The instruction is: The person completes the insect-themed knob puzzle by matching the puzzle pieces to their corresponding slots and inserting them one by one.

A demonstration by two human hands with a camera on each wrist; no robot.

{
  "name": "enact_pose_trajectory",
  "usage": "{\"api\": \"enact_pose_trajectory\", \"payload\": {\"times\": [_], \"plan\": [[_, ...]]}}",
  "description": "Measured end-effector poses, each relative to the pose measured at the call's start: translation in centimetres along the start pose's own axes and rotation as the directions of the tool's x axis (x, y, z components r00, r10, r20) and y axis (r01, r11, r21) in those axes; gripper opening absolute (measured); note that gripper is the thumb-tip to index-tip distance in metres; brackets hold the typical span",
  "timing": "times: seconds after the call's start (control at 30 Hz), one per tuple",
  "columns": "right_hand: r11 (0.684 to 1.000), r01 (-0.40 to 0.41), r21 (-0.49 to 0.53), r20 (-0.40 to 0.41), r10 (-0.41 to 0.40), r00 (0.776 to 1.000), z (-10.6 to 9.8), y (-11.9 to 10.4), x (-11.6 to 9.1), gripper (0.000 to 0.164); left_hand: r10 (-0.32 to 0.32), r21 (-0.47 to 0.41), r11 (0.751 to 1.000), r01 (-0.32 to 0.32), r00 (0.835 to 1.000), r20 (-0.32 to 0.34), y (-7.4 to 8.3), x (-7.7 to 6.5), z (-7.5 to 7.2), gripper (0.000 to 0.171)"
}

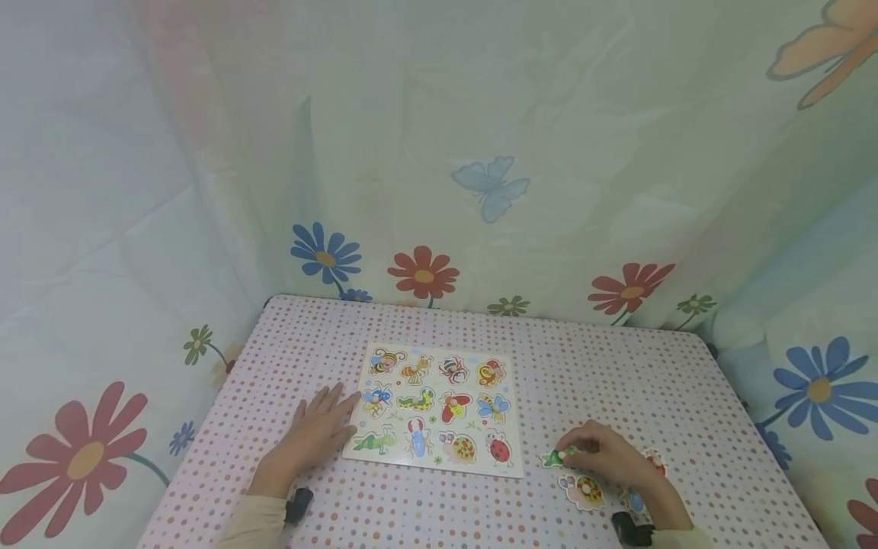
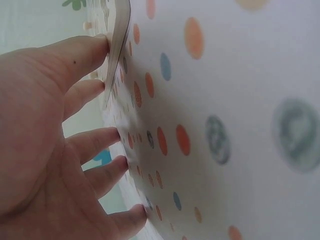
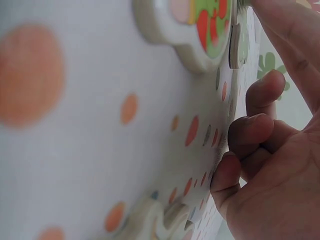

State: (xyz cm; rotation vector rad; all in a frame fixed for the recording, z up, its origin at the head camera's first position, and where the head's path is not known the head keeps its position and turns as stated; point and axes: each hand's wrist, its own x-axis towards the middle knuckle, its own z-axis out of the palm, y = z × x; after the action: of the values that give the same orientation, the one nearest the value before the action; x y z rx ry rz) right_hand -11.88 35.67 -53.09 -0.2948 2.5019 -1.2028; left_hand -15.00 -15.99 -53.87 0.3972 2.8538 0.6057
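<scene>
A wooden insect puzzle board (image 1: 480,467) lies flat in the middle of the table. Fingers spread, my left hand (image 1: 314,429) rests on the table at the board's left side; in the left wrist view its thumb and index finger (image 2: 92,92) touch the board's edge. To the right of the board, my right hand (image 1: 607,454) pinches a green grasshopper puzzle piece (image 1: 552,459) between thumb and fingertips. Just below lies a loose snail piece (image 1: 585,492). A blue piece (image 1: 635,501) and a red one (image 1: 656,460) are partly hidden by the right hand and wrist.
The table (image 1: 411,511) wears a dotted cover. Insect pictures fill the board in three rows, several with knobs. A flowered curtain (image 1: 439,114) hangs behind and on both sides. Black wrist cameras (image 1: 299,505) sit at both wrists.
</scene>
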Motion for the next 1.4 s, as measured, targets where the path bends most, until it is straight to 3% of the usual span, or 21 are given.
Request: {"api": "enact_pose_trajectory", "payload": {"times": [0.37,0.6,0.83,1.03,1.27,1.4], "plan": [[1.0,0.012,-0.021,-0.043,-0.013,0.999,0.2,-0.4,-0.1,0.017,0.013,-0.01,1.0,-0.013,1.0,-0.014,0.0,0.0,0.0,0.059],[0.991,0.133,0.01,-0.056,-0.132,0.99,0.5,-0.9,0.1,0.014,-0.002,-0.004,1.0,0.002,1.0,0.003,-0.2,-0.1,0.2,0.059],[0.962,0.274,-0.01,-0.096,-0.273,0.957,1.4,-2.2,1.2,0.013,0.006,0.005,1.0,-0.006,1.0,-0.008,-0.3,0.0,0.2,0.059],[0.979,0.204,-0.022,-0.094,-0.205,0.974,3.0,-3.4,2.6,0.013,0.001,0.018,1.0,-0.001,1.0,-0.005,-0.4,0.2,0.4,0.059],[0.963,0.269,-0.009,-0.066,-0.269,0.961,5.0,-5.2,4.4,0.012,0.002,0.029,1.0,-0.002,1.0,-0.001,-0.7,0.5,0.7,0.06],[0.969,0.243,-0.03,-0.049,-0.245,0.968,6.0,-6.2,5.3,0.011,-0.001,0.02,1.0,0.001,1.0,0.002,-0.6,0.5,0.6,0.06]]}}
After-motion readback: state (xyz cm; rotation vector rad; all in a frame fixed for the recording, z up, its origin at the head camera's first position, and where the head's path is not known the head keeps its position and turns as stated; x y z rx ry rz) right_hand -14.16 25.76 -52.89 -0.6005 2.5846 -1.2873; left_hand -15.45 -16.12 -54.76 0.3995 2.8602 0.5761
